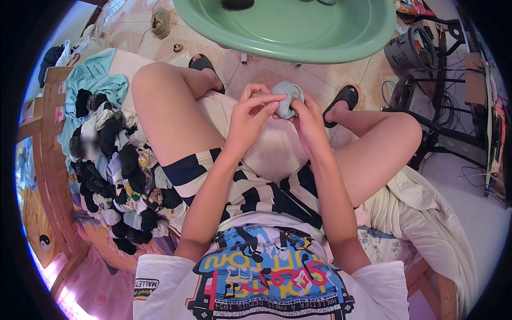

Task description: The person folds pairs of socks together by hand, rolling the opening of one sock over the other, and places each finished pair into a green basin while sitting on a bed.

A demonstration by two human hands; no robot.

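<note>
Above my lap, between my knees, a pale grey-blue sock (288, 94) is bunched into a small bundle. My right hand (309, 118) grips it from the right, with the thumb pressed at its lower edge. On the other side, my left hand (254, 111) is closed, thumb and index finger pinched together at the sock's left edge. Part of the sock is hidden behind my fingers. To my left lies a heap of balled socks (109, 154), mostly black, white and grey, beside a light turquoise cloth (98, 72).
A large green basin (298, 50) stands ahead of me with dark items inside. At the right are a grey bucket (408, 50), a black metal frame (453, 125) and loose cables. A wooden rail (50, 176) edges the left. White bedding (421, 218) lies to my right.
</note>
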